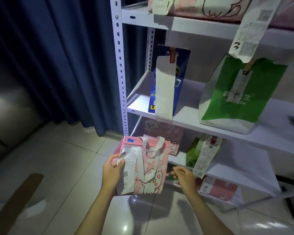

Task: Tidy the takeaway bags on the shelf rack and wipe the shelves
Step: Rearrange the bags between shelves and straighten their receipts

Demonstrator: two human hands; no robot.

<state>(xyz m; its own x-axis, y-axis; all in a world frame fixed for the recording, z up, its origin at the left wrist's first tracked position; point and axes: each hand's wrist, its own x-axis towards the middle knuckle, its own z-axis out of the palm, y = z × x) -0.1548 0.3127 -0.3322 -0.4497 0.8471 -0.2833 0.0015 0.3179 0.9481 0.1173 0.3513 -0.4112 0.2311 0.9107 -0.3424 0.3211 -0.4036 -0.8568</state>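
While you hold it: the pink cat bag (148, 168) hangs out in front of the rack, above the floor tiles and off every shelf, level with the lower tiers.
Left hand: your left hand (111, 172) is clamped on the bag's left edge, thumb pressed over the receipt (128, 170) that hangs down its front.
Right hand: your right hand (182, 176) sits just beside the bag's right edge, fingers curled loosely together; in this dim light you cannot tell whether they pinch anything.
How it will handle: judge it light and soft-sided, a flat fabric-like tote that will sag or fold if you take it by one corner only.
Where to hold: take the white loop handle (153, 143) at the top, or support both side edges; keep off the receipt, which looks thin and liable to tear loose.
Where it may go: the shelf rack (120, 65) has bare space on the middle shelf (187, 118) between the blue bag (168, 82) and the green bag (241, 95).
Still to do: wiping looks not yet begun; no cloth shows in view.
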